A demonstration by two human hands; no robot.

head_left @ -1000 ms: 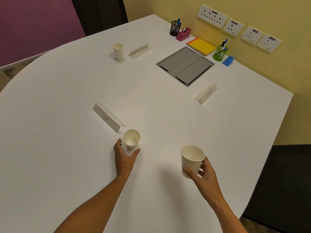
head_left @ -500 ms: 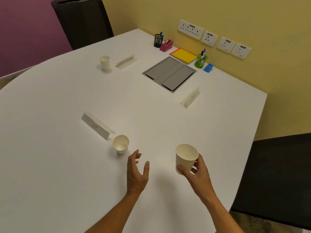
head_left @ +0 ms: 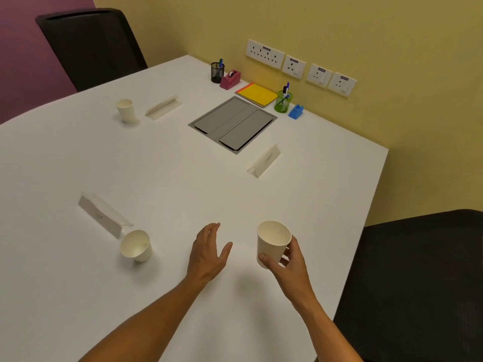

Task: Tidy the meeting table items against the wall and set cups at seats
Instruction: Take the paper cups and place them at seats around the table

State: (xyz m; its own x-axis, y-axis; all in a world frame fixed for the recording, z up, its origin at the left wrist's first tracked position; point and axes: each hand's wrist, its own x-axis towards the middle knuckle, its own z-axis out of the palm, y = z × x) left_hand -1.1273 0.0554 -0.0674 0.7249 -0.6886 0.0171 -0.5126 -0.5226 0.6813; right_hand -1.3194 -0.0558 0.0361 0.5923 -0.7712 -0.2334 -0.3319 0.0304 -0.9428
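Note:
My right hand (head_left: 286, 262) grips a white paper cup (head_left: 273, 241) just above the white table (head_left: 170, 173), near its right front. My left hand (head_left: 209, 253) hovers open beside it, fingers relaxed, holding nothing. A second paper cup (head_left: 136, 246) stands on the table to the left, next to a white name card (head_left: 103, 215). A third cup (head_left: 126, 110) stands at the far left beside another name card (head_left: 163, 106). One more name card (head_left: 264, 161) sits right of centre with no cup by it.
Against the yellow wall stand a black pen holder (head_left: 217, 71), pink tape dispenser (head_left: 230, 79), yellow notepad (head_left: 257, 94), green pen cup (head_left: 283, 101) and blue object (head_left: 295, 111). A grey cable hatch (head_left: 232, 124) is set into the table. Black chairs stand far left (head_left: 91, 45) and right (head_left: 418, 278).
My left hand let go of the near-left cup and drew back to the right, opening. The cup in my right hand stayed held. The view tilted up toward the wall.

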